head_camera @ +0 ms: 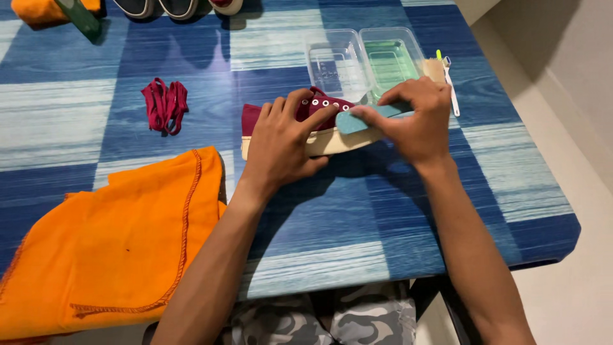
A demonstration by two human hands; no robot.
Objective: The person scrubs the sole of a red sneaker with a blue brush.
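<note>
A maroon canvas shoe [319, 105] with a cream sole lies on its side on the blue checked table [357, 217], laces out. My left hand [284, 144] rests over its middle and holds it down. My right hand [415, 118] grips a flat teal pad or sponge [354, 120] and presses it against the cream sole near the toe.
A clear two-compartment plastic tray [364, 61] sits behind the shoe, the right half holding greenish liquid. A small brush [447, 73] lies beside it. Maroon laces [165, 105] lie to the left, an orange cloth [108, 249] at front left. More shoes [179, 6] stand at the far edge.
</note>
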